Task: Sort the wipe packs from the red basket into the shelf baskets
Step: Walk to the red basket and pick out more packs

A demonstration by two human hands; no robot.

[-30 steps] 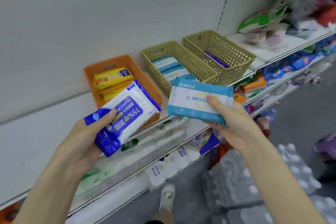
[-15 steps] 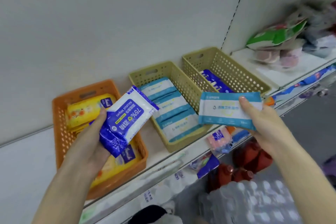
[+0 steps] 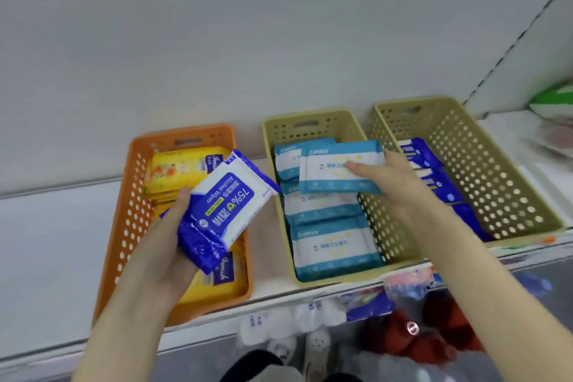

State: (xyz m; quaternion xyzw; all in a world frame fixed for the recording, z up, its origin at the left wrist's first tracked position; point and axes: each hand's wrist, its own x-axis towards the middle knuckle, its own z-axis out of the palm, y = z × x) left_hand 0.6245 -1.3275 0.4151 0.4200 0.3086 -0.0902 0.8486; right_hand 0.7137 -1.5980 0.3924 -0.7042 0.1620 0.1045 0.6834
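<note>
Right hand (image 3: pixel 400 186) gripped teal wipe pack (image 3: pixel 338 170), thumb on top, pack flat over rear half of middle tan basket (image 3: pixel 335 125), above stacked teal packs (image 3: pixel 331 253) inside; contact with stack unclear. Left hand (image 3: pixel 167 245) clutched alcohol wipe pack (image 3: pixel 229 205) left of middle tan basket, over orange basket (image 3: pixel 130 211) holding yellow packs (image 3: pixel 176 167). Right-side tan basket (image 3: pixel 483 164), just right of middle tan basket, held dark blue packs (image 3: pixel 434 177).

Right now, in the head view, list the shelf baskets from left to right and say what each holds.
Orange basket with yellow packs → middle tan basket with teal packs → right tan basket with dark blue packs.
</note>
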